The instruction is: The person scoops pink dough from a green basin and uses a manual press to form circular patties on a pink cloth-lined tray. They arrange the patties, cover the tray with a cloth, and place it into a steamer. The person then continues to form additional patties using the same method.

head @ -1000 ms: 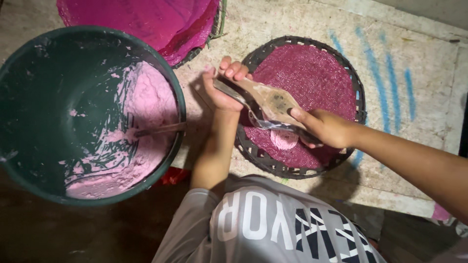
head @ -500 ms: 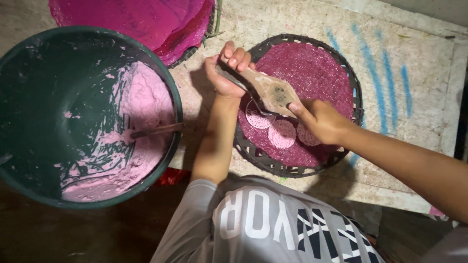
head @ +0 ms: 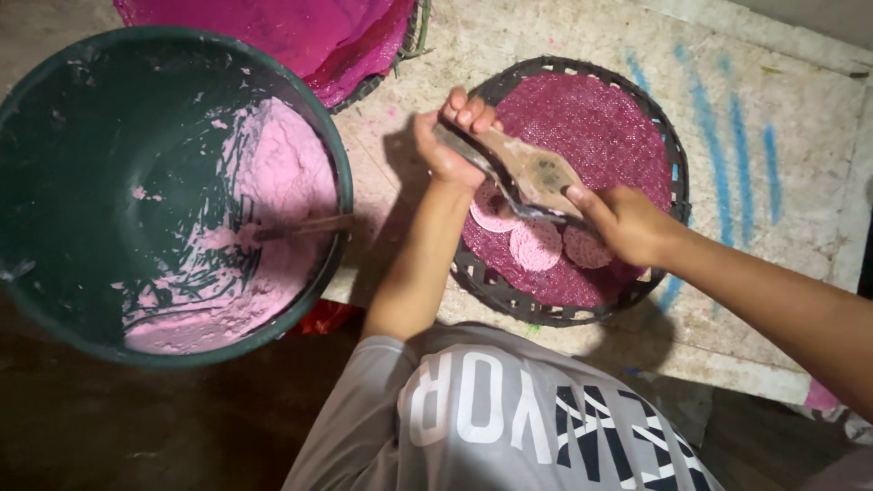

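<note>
My left hand [head: 447, 138] grips one end of a flat wooden paddle [head: 536, 168] smeared with batter, held over a round woven tray [head: 668, 155] covered in a dark magenta layer. At the paddle's other end, my right hand [head: 626, 225] holds a thin metal spoon [head: 518, 207] laid across the paddle. Three pale pink round discs [head: 535, 245] lie side by side on the tray's near part, just below the paddle.
A big dark green bowl [head: 55, 109] at the left holds pink batter [head: 273, 182] with a stick [head: 300, 225] standing in it. A second tray with bright magenta sheet [head: 300, 36] sits at the top. The pale slab [head: 782, 91] has blue streaks.
A second ago only one pink disc lay on the tray; now there are three. Both hands with paddle and spoon have stayed over the tray's left part.
</note>
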